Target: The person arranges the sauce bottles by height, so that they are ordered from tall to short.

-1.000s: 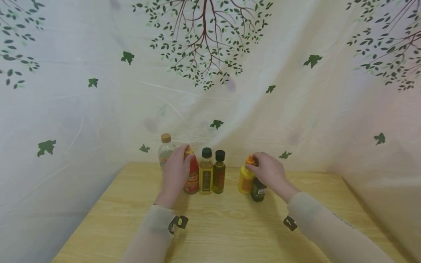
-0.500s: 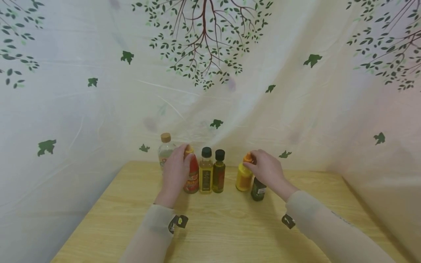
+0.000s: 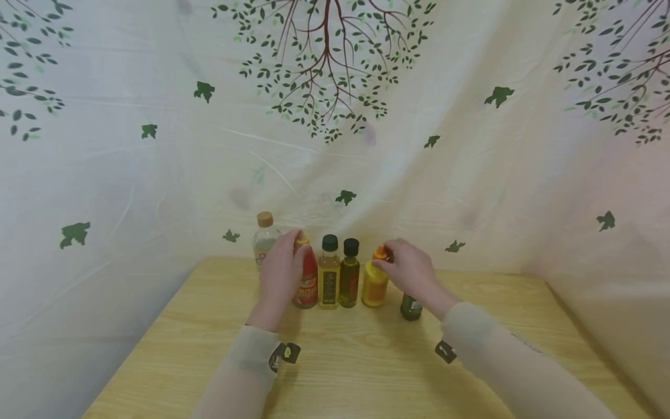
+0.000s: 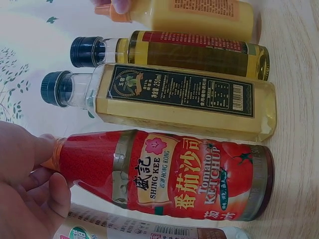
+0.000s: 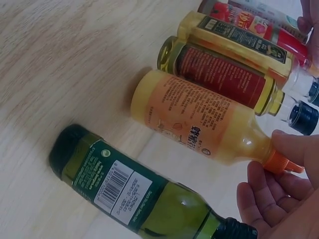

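My left hand (image 3: pixel 282 273) pinches the yellow cap of a red tomato ketchup bottle (image 4: pixel 164 174), which stands upright on the table. The fingers of my right hand (image 3: pixel 415 267) grip the orange cap of a yellow squeeze bottle (image 5: pixel 194 119). That bottle is close beside a dark-capped oil bottle (image 3: pixel 349 276) with a red label. Between the ketchup and this oil bottle is a square oil bottle (image 4: pixel 184 99) with a black label. A green glass bottle (image 5: pixel 134 189) stands to the right, partly hidden under my right wrist in the head view.
Behind my left hand rises a clear bottle (image 3: pixel 265 238) with a tan cap. All the bottles stand toward the back of a wooden table (image 3: pixel 335 366). A pale curtain (image 3: pixel 293 163) printed with leaves hangs right behind the table's far edge.
My right hand has carried the yellow squeeze bottle to the left, away from the green bottle and up near the oil bottle. My left hand stays on the ketchup cap.
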{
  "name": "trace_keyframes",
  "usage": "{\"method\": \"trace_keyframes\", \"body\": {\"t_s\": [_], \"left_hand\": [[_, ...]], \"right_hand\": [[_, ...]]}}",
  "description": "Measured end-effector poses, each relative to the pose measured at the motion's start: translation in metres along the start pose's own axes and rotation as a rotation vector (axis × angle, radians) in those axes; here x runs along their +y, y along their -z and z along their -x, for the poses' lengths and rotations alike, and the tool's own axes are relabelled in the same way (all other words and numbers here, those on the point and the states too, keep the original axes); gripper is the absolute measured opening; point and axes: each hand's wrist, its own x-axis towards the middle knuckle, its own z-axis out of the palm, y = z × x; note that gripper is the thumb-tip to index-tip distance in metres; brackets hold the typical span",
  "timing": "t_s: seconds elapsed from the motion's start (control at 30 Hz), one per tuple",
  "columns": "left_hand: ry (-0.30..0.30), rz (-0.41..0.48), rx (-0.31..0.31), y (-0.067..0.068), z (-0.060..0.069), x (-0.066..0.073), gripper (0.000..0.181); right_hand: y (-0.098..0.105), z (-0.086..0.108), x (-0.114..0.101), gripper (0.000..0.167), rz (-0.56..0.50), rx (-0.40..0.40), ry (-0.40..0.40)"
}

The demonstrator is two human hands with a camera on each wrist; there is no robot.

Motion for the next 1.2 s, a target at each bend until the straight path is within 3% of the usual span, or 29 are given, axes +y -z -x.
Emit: {"method": "trace_keyframes", "body": {"t_s": [0.3,0.7,1.0,1.2], "left_hand": [[0.020,0.003,-0.011,0.000,0.000,0.002,0.042],[0.036,0.004,-0.015,0.002,0.000,0.004,0.042],[0.038,0.008,-0.021,0.002,0.001,0.004,0.042],[0.028,-0.001,-0.007,0.000,0.000,0.002,0.042]], "right_hand": [[-0.004,0.001,-0.004,0.025,0.011,-0.013,0.012],[-0.005,0.000,-0.003,0.027,0.015,-0.029,-0.001],[0.007,0.007,0.003,0.056,0.029,-0.026,-0.001],[0.018,0.017,0.013,0.061,0.040,-0.024,-0.017]]}}
